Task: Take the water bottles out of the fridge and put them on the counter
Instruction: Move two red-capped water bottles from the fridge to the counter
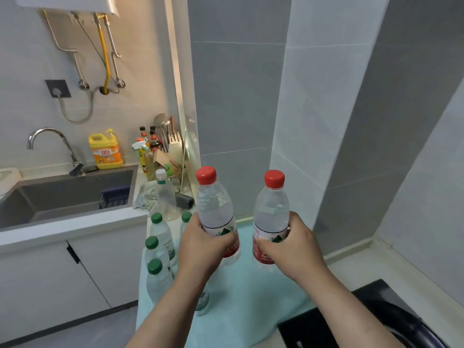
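My left hand (200,243) grips a clear water bottle with a red cap and red label (215,204), held upright. A second red-capped water bottle (271,209) stands upright in my right hand (292,243). Both are held above the counter, which is covered with a light green cloth (251,292). Several green-capped water bottles (160,234) stand on the cloth at its left side, partly hidden behind my left forearm. A white-capped bottle (164,194) stands further back. The fridge is out of view.
A steel sink (65,194) with a tap (50,144) lies to the left. Yellow detergent (105,151), sauce bottles, utensils and a knife block (174,144) crowd the back corner. A grey rag (145,197) lies there too. A black cooktop (371,320) sits bottom right.
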A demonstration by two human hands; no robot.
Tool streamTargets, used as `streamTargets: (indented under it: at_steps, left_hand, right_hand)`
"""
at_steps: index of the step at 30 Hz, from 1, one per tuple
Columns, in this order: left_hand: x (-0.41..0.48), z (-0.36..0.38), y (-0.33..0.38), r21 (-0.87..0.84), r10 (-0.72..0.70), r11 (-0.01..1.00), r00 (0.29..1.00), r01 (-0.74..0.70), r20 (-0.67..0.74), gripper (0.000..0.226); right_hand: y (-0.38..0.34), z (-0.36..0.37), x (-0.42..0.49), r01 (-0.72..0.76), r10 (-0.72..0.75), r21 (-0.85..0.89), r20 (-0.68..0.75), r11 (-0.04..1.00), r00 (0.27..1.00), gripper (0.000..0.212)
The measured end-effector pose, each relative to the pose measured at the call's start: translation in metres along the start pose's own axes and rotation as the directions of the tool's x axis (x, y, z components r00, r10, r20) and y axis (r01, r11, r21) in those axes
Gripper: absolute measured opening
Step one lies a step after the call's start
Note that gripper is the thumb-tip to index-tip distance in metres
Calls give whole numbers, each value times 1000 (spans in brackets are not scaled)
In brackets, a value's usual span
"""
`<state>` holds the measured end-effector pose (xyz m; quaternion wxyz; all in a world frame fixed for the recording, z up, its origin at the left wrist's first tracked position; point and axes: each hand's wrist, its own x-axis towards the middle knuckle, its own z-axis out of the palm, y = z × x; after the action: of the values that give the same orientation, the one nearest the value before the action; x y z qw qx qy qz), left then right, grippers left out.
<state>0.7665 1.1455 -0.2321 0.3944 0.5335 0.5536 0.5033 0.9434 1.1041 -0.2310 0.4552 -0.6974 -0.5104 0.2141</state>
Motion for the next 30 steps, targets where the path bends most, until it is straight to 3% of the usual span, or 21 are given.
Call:
streamTargets:
  at_steps: [5,10,16,20,25,30]
  left_hand:
    - [57,57,-40,47,-102,994,993,99,60,38]
    - [88,103,-87,109,-211,972,977,207,32,26]
    - [110,153,-135,53,-334,939,938,339,-95,21]
    - [131,167,-160,13,-370,926,913,377,-172,20]
    - [154,176,-189,-15,-399,913,883,408,-246,22]
    - [166,176,-211,14,-390,912,876,411,-285,20]
  right_hand:
    - [31,25,60,-76,75,-9,-47,997,996,44]
    - [74,46,97,-98,98,3,-42,995,994,45]
    - [141,83,134,-150,150,19,-38,989,988,47]
    - [168,111,155,-176,175,24,19,984,984,37]
    - [184,137,183,-118,111,69,105,991,988,25]
    - [190,150,198,-44,30,76,175,996,984,31]
